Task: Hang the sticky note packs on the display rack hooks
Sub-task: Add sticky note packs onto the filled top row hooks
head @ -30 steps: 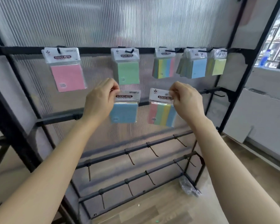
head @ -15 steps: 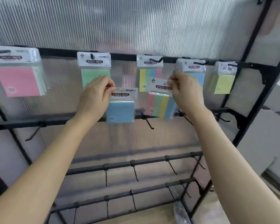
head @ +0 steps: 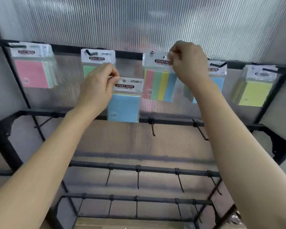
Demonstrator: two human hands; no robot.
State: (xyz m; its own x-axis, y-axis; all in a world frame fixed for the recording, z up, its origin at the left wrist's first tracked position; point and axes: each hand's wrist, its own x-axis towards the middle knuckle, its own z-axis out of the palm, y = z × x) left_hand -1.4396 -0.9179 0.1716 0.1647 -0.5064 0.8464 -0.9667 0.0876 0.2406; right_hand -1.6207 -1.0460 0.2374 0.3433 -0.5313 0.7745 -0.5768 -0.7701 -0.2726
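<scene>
Right hand [head: 188, 63] pinches striped pack [head: 158, 85], now raised to top rail [head: 129, 52]; left hand [head: 97, 86] still pinches blue pack [head: 124, 107].

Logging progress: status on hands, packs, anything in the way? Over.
Left hand pinches blue pack, unhung. Right hand pinches striped pack at top rail; hook hidden. No obstruction seen.

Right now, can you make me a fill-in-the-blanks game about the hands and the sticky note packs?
The left hand pinches the lower pack, whose notes are ____.
The right hand holds the striped pack up at the ____ bar of the rack.
The far-left pack shows ____ notes.
Missing words: blue, top, pink.
</scene>
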